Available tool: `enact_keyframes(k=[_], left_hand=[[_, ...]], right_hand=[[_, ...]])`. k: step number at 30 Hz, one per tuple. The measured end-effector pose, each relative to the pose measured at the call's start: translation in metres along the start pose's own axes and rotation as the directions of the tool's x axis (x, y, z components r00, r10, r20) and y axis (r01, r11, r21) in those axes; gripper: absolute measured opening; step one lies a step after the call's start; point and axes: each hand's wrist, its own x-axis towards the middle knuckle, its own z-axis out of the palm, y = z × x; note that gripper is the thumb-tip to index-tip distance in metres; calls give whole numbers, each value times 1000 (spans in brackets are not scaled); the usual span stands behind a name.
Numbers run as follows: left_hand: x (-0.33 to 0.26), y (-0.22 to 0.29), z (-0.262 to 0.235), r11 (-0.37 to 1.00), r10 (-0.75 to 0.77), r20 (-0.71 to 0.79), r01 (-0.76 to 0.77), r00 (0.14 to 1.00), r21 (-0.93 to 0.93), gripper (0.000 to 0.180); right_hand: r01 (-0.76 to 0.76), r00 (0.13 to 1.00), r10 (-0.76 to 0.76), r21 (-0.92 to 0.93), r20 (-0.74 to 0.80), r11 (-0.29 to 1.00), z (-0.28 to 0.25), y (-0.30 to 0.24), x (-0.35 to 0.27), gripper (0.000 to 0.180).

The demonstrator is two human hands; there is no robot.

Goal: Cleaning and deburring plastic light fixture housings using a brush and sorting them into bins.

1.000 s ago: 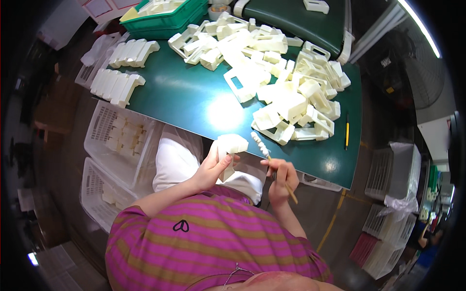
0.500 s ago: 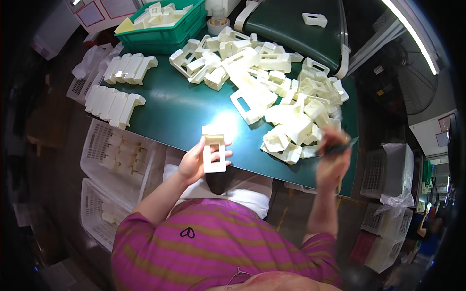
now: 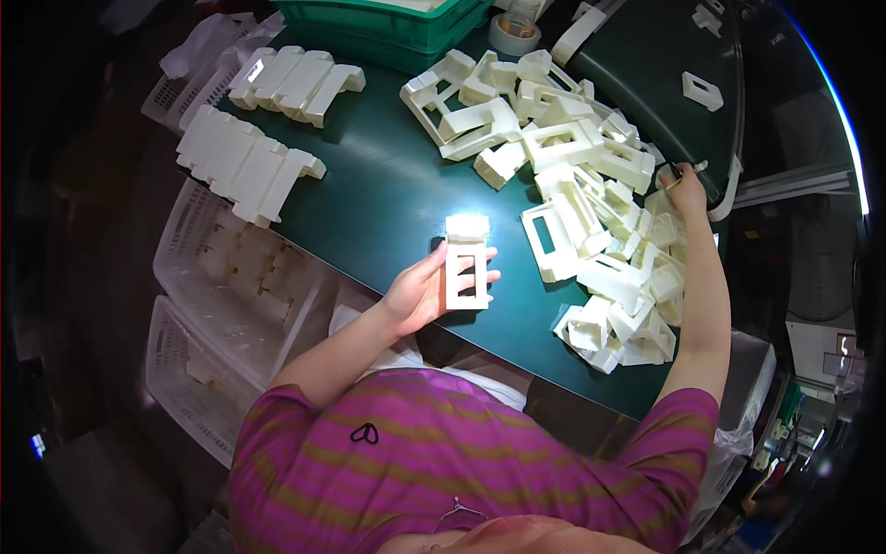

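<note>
My left hand holds a white plastic frame part flat above the near edge of the dark green table. The part is rectangular with a window cut through it. My right hand is stretched out to the far right side of the table, closed around a thin pencil-like tool. It rests at the edge of a big heap of white plastic parts.
Two rows of stacked white parts lie on the table's left. A green crate and a tape roll stand at the back. White mesh baskets sit to my left, below the table.
My right hand has swung from my lap out to the far right of the table with the tool. My left hand has lifted the white part over the table edge.
</note>
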Motion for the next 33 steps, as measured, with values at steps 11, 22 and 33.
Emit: enact_keyframes(k=[11,22,33], left_hand=[[-13,13,-11,997,77,-25,-77,997,27,48],[-26,53,-10,919,239,-134,-179,962,351,45],[-1,111,-4,-860,207,457,-62,865,507,32]], right_hand=[[-250,967,238,-153,-91,956,11,-2,5,38],[325,847,308,880,-434,346,-121,-32,-111,11],[188,981,48,981,-190,44,-89,-125,-294,13]])
